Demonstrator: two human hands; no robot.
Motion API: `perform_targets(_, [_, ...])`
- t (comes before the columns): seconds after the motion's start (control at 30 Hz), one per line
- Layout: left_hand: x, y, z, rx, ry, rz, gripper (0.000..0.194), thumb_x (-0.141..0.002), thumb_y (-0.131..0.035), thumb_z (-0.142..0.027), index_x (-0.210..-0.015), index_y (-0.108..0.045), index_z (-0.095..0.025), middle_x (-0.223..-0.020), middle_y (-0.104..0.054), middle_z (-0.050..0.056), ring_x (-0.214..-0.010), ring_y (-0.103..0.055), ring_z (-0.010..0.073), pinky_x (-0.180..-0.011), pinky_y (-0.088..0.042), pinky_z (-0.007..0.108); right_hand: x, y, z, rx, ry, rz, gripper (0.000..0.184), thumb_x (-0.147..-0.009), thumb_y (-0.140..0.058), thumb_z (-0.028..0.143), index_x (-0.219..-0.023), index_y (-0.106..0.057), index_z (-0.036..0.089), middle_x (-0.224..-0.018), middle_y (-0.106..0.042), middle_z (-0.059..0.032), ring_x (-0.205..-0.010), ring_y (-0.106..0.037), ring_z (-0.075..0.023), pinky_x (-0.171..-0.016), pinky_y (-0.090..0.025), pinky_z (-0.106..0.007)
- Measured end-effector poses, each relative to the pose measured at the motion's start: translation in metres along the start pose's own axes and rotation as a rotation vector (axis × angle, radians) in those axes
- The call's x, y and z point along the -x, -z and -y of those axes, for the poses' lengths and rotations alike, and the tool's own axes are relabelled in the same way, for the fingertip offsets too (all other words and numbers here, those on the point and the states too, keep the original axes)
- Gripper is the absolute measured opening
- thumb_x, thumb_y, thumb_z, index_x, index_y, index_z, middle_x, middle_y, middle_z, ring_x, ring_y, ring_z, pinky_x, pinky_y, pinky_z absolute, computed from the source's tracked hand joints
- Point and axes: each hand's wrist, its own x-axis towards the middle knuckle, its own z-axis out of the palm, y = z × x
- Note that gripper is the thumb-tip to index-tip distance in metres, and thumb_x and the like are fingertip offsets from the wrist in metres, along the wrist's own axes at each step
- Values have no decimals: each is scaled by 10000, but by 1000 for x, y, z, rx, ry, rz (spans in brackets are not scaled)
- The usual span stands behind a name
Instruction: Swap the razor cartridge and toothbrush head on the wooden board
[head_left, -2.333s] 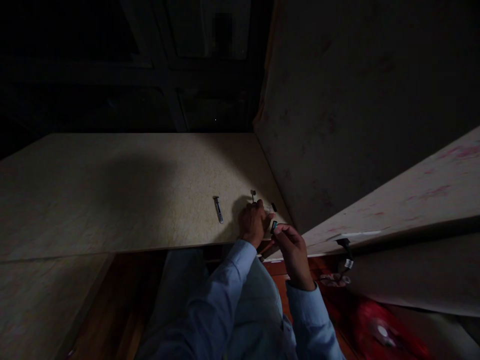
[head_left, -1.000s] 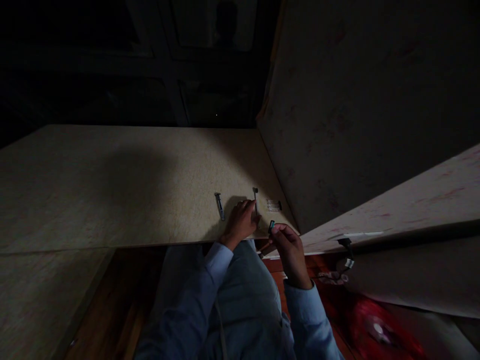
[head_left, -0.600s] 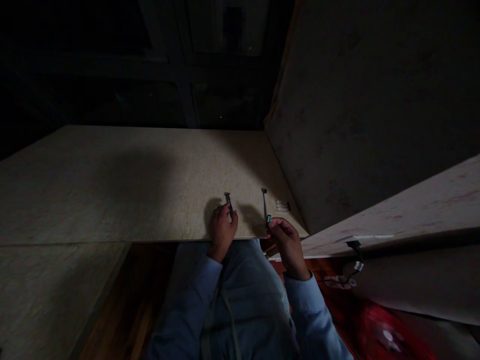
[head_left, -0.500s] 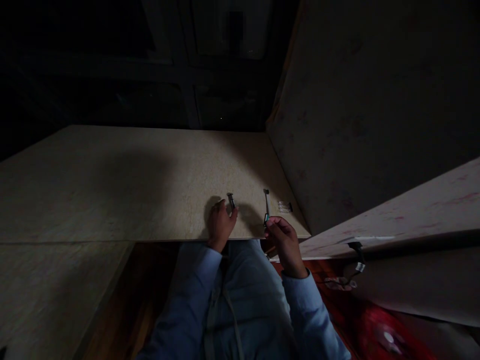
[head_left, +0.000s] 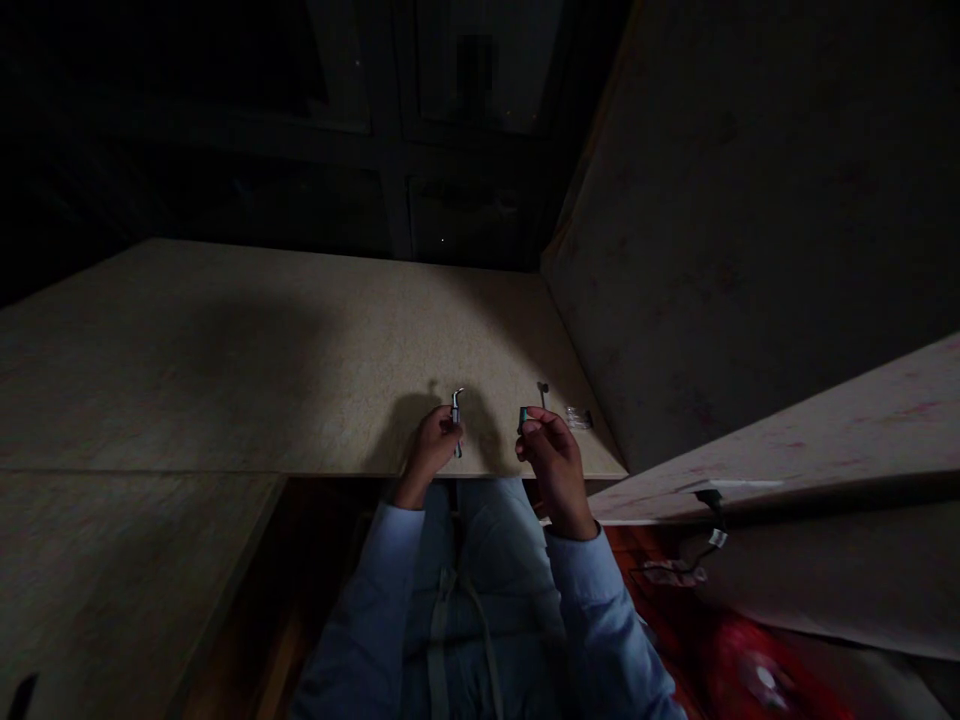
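Note:
My left hand [head_left: 433, 447] pinches a slim metal tool [head_left: 456, 414], held upright above the table near its front edge. The tool has a shiny bent tip and a dark handle; its exact kind I cannot tell. My right hand [head_left: 553, 450] holds a small teal and dark piece [head_left: 523, 415] between thumb and fingers, too small to name. Beyond that hand a thin light rod with a dark end [head_left: 544, 392] lies on the table, its near part hidden by the fingers. To its right lies a small clear item [head_left: 578, 417], perhaps plastic.
The pale tabletop [head_left: 360, 370] meets a patterned wall [head_left: 720, 250] on the right and a dark window [head_left: 300, 130] behind. A lower pale surface [head_left: 112, 560] is at left. Below right are a black cable [head_left: 712, 515] and a red object [head_left: 765, 660].
My left hand has picked the metal tool up off the table and tilted it upright. My right hand has raised the teal piece and moved slightly left.

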Motion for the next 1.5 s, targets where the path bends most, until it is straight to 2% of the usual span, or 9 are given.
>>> perform_targets(0.13, [36, 9, -9, 717, 82, 104, 274, -594, -681, -264, -828, -577, -168, -763, -601, -15, -587, -612, 126, -551, -488, 259, 6, -10, -1, 14, -5, 64, 310, -780, -768, 387, -999, -676, 187, -772, -608, 25, -611, -553, -96, -574, -426, -238])
perform_targets(0.3, [72, 3, -40, 1019, 105, 153, 225, -576, -685, -223, -754, -561, -162, -708, -562, -36, -455, -416, 39, -407, -283, 180, 16, -16, 9, 53, 1, 174, 295, -802, -768, 394, -1000, -709, 183, -749, -627, 18, -627, -559, -106, -603, -448, -251])
perform_targets(0.5, [96, -2, -65, 882, 1, 127, 419, -667, -829, -415, -938, -678, -133, -528, -425, -86, -407, -284, 26, -396, -188, 177, 31, -15, 22, 82, 53, 230, 244, -807, -781, 371, -977, -743, 200, -773, -677, 0, -642, -585, -110, -607, -473, -248])
perform_targets(0.7, [109, -2, -66, 741, -17, 131, 444, -640, -853, -504, -801, -677, -129, -458, -388, -87, -397, -241, 28, -384, -147, 192, 47, -11, 24, 81, 162, 224, 235, -830, -772, 328, -1040, -722, 235, -848, -688, -4, -687, -613, -119, -629, -532, -252])
perform_targets(0.8, [112, -3, -66, 722, 1, 124, 443, -621, -853, -517, -729, -647, -140, -450, -378, -89, -387, -224, 27, -375, -139, 199, 53, -4, 24, 208, 284, 247, 269, -875, -736, 309, -1136, -701, 254, -898, -684, -18, -784, -640, -141, -717, -550, -277])
perform_targets(0.97, [116, 1, -66, 682, 24, 94, 447, -586, -867, -499, -667, -596, -153, -481, -416, -78, -391, -249, 21, -376, -133, 194, 56, 7, 31, 465, 452, 416, 546, -864, -766, 263, -1376, -584, 312, -1038, -652, -33, -779, -625, -131, -749, -542, -287])
perform_targets(1.13, [120, 8, -66, 604, 33, 90, 468, -578, -859, -520, -623, -567, -158, -465, -389, -79, -394, -256, 26, -375, -145, 198, 53, 7, 37, 630, 562, 453, 407, -888, -742, 275, -1284, -650, 271, -974, -646, -30, -757, -619, -133, -732, -532, -283])
perform_targets(1.3, [122, 11, -66, 633, 22, 108, 491, -588, -865, -542, -788, -651, -147, -519, -461, -66, -408, -289, 35, -390, -175, 199, 51, 2, 42, 635, 531, 414, 369, -852, -771, 288, -1208, -684, 242, -921, -646, -22, -716, -592, -131, -693, -509, -283])
perform_targets(1.5, [125, 24, -72, 1006, 12, 275, 626, -783, -641, -706, -953, -709, -106, -673, -579, 31, -505, -429, 93, -508, -368, 249, 32, -13, 41, 150, 267, 178, 338, -770, -810, 360, -1066, -710, 230, -816, -583, 9, -678, -523, -122, -651, -472, -274])
